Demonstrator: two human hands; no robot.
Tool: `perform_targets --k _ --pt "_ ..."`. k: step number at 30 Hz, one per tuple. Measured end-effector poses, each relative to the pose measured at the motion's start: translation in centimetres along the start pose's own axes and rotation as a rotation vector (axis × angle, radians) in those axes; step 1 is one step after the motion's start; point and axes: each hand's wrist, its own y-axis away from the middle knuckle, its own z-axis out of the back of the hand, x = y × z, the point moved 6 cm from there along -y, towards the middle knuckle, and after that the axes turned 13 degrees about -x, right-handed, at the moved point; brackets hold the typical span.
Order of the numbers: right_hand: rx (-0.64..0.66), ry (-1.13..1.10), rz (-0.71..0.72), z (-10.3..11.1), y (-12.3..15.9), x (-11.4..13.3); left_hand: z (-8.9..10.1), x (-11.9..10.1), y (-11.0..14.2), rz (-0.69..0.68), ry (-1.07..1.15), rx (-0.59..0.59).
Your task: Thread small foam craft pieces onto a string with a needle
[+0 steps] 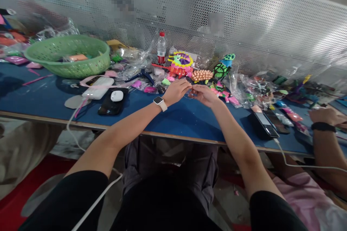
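Both hands — left hand [175, 91], right hand [204, 95] — pinch a small clear piece [190, 95] together above the blue surface [184, 119], clay figures [180, 64] at twelve o'clock.

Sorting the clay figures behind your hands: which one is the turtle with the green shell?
The green turtle figure at the right end of the row, beyond the right hand; the others are orange or yellow-and-purple.

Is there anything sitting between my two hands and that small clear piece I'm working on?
Nothing visible: the left hand and right hand already meet at the small clear piece, fingertips on it, above the blue table.
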Motion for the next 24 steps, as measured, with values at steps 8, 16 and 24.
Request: perform_targets --k 8,16,24 --pt "-0.127 0.153 0.293 -0.2 -0.5 0.3 0.5 0.1 -0.5 0.228 0.155 -0.085" --pt "-0.278 0.612 0.858 -0.1 1.3 2.9 -1.0 1.7 -0.2 0.590 0.526 -0.085" --pt "-0.274 0.500 0.668 0.3 0.5 2.4 -0.2 1.4 -0.6 0.482 0.478 -0.063"
